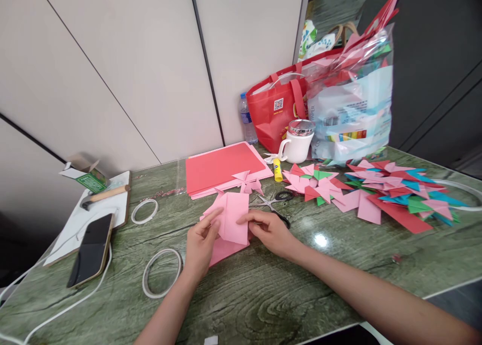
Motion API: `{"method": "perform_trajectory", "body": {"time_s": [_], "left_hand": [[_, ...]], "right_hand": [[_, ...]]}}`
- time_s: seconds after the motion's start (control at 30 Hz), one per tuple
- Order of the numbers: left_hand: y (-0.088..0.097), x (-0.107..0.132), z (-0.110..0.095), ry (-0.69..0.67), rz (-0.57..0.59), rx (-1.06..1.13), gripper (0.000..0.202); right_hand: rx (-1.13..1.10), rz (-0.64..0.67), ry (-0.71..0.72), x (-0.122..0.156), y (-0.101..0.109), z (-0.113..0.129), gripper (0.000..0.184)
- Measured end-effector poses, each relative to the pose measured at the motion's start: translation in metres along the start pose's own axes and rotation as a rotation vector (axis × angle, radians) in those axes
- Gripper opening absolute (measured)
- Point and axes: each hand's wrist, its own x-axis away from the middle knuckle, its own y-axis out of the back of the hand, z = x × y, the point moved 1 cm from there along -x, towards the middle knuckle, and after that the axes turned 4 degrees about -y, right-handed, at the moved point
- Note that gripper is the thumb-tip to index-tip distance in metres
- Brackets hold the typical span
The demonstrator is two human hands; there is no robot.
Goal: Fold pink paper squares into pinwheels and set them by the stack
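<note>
Between my hands is a creased piece of pink paper (pixel 235 217), raised a little above the table. My left hand (pixel 203 237) pinches its left side between thumb and fingers. At the right edge, my right hand (pixel 269 232) grips the same paper, with its fingertips partly behind it. Below lies another pink sheet (pixel 228 252), partly covered. Scissors (pixel 269 202) with black handles rest just beyond my right hand. A folded pink paper piece (pixel 248 183) sits behind the held paper, on the edge of a stack of red and pink sheets (pixel 224 164).
Folded paper shapes (pixel 318 182) and a larger colourful pile (pixel 402 184) lie to the right. A glue stick (pixel 277 170), white mug (pixel 297 144), red bag (pixel 273 114) and bottle (pixel 246 119) stand behind. At left are tape rolls (pixel 161 273), a phone (pixel 91 249) and a hammer (pixel 105 194).
</note>
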Motion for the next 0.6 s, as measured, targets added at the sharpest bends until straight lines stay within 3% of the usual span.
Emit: {"method": "perform_trajectory", "body": {"time_s": [0.1,0.2,0.33,0.5,0.6], "left_hand": [[0.001,-0.001,0.003,0.012,-0.005,0.037,0.034],[0.001,-0.001,0.003,0.017,-0.011,0.038,0.030],[-0.004,0.002,-0.002,0.078,0.098,0.097,0.035],[-0.006,0.004,-0.007,0.072,0.162,0.094,0.043],[-0.007,0.005,-0.005,0.045,0.166,0.052,0.040]], "right_hand": [[0.060,0.067,0.044,0.002,-0.002,0.002,0.037],[0.116,0.101,0.091,0.003,-0.003,0.001,0.029],[0.150,0.122,0.088,0.004,-0.002,0.000,0.017],[0.157,0.061,0.057,0.003,-0.002,0.003,0.006],[0.126,-0.008,0.004,0.002,-0.002,0.003,0.013]]}}
